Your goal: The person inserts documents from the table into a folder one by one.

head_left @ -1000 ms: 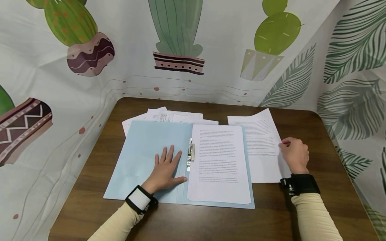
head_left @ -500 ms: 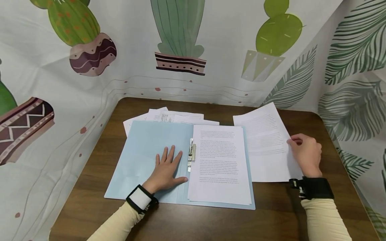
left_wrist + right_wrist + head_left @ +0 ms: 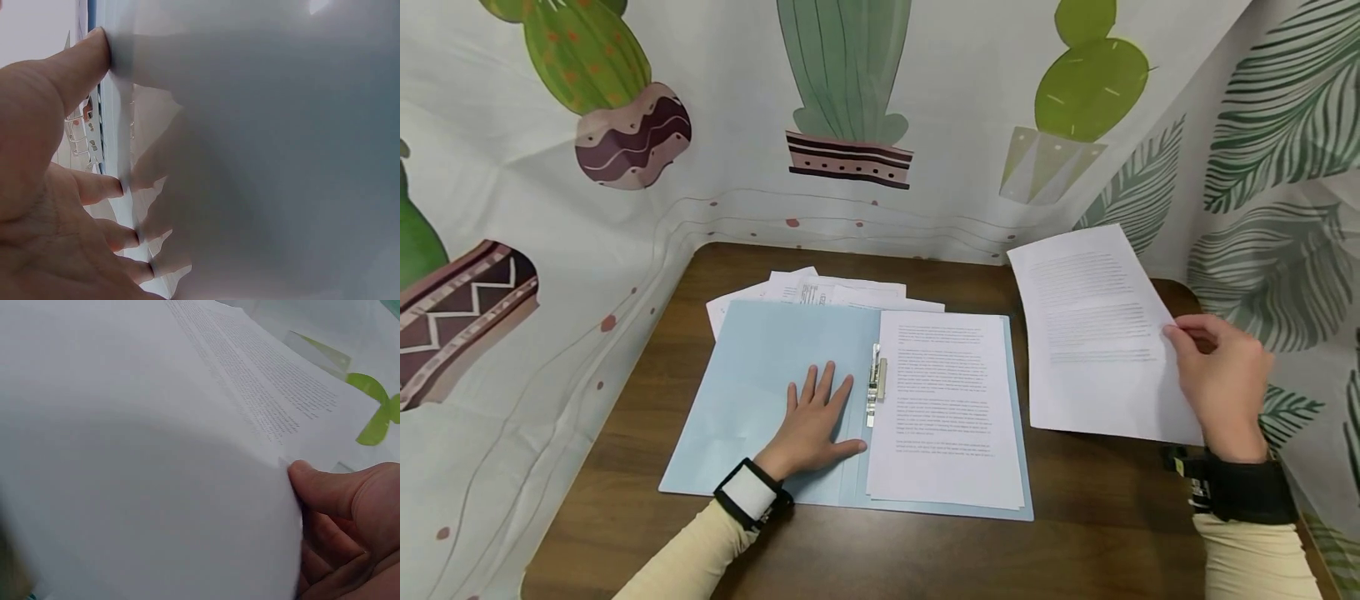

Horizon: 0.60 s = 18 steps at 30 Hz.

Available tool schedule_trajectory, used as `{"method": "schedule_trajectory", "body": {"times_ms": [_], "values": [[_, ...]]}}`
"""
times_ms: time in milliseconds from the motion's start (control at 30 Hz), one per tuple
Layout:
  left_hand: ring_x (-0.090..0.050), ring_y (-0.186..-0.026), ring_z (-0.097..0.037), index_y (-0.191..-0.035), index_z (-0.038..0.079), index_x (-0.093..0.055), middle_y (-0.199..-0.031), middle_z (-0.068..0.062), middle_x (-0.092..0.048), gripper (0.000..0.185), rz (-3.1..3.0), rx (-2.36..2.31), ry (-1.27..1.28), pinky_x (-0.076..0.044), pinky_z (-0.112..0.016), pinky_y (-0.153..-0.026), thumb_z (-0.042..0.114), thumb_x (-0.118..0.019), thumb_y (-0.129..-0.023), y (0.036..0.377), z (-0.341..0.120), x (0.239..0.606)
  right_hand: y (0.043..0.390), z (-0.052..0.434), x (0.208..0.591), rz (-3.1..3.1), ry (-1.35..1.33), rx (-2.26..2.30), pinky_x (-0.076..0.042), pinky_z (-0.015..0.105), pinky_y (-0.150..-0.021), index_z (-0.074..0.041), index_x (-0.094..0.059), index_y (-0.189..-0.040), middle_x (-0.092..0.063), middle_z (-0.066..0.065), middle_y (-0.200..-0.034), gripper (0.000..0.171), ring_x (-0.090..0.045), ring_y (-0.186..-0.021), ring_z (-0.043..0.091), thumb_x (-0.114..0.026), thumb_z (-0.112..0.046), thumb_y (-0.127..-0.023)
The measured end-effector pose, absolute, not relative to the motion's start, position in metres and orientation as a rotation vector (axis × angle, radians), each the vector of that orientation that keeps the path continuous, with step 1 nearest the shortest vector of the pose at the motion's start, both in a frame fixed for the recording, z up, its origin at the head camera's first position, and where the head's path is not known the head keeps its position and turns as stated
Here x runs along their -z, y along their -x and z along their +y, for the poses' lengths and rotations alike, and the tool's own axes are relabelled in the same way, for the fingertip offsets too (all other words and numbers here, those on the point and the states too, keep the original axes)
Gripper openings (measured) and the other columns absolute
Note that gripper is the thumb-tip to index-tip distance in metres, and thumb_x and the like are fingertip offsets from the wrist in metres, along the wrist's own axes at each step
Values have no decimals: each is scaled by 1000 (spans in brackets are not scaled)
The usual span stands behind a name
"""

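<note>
A light blue folder lies spread on the table, a metal clip along its spine. My left hand rests on the folder's left cover, fingers spread; the left wrist view shows its fingertips touching the smooth surface. Printed pages lie on the folder's right side. Off to the right, my right hand pinches the right edge of a printed sheet of paper between thumb and fingers. The sheet is raised off the table and bends slightly; in the right wrist view the thumb presses on its edge.
More loose papers stick out from behind the folder's top edge. The brown wooden table runs up to a white cloth printed with cacti and leaves, hanging at the back and sides.
My right hand has moved right and drawn the sheet away from beside and under the folder's right edge, lifting it off the table. The left hand has stayed in place.
</note>
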<state>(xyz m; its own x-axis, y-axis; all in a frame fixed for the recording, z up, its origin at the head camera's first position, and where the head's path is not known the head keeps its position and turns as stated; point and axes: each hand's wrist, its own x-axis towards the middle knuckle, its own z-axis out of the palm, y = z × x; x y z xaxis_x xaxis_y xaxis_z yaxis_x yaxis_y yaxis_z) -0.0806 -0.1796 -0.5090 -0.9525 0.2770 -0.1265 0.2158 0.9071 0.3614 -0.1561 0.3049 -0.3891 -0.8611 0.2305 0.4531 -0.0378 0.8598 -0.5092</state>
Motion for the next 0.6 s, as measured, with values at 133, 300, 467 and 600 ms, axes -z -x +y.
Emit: {"method": "schedule_trajectory", "body": {"times_ms": [133, 300, 467, 600], "values": [[-4, -154, -52, -159, 4, -36, -168, -27, -13, 103, 2898, -519, -382, -8, -77, -113, 58, -79, -83, 81, -180, 509, 151, 308, 379, -2466, 162, -727, -32, 15, -67, 7, -75, -109, -73, 30, -100, 24, -34, -71, -29, -71, -15, -98], [-4, -153, -52, -158, 3, -37, -168, -27, -13, 103, 2895, -528, -385, -8, -78, -112, 58, -80, -83, 80, -180, 510, 148, 317, 375, -2473, 273, -770, -30, 6, -68, 6, -74, -114, -73, 25, -104, 30, -38, -72, -26, -69, -20, -100], [-4, -153, -52, -158, 3, -37, -168, -27, -13, 103, 2895, -524, -380, -7, -78, -113, 58, -80, -83, 81, -180, 510, 148, 328, 373, -2471, 429, -913, -36, 4, -60, 2, -74, -116, -61, -24, -83, 33, -48, -70, -19, -71, -25, -98], [-4, -153, -52, -158, 3, -37, -168, -27, -13, 103, 2896, -515, -378, -7, -77, -113, 57, -80, -83, 81, -180, 511, 148, 332, 376, -2475, 477, -1055, -41, 5, -58, -2, -74, -112, -53, -36, -75, 27, -54, -67, -16, -74, -24, -95]]}}
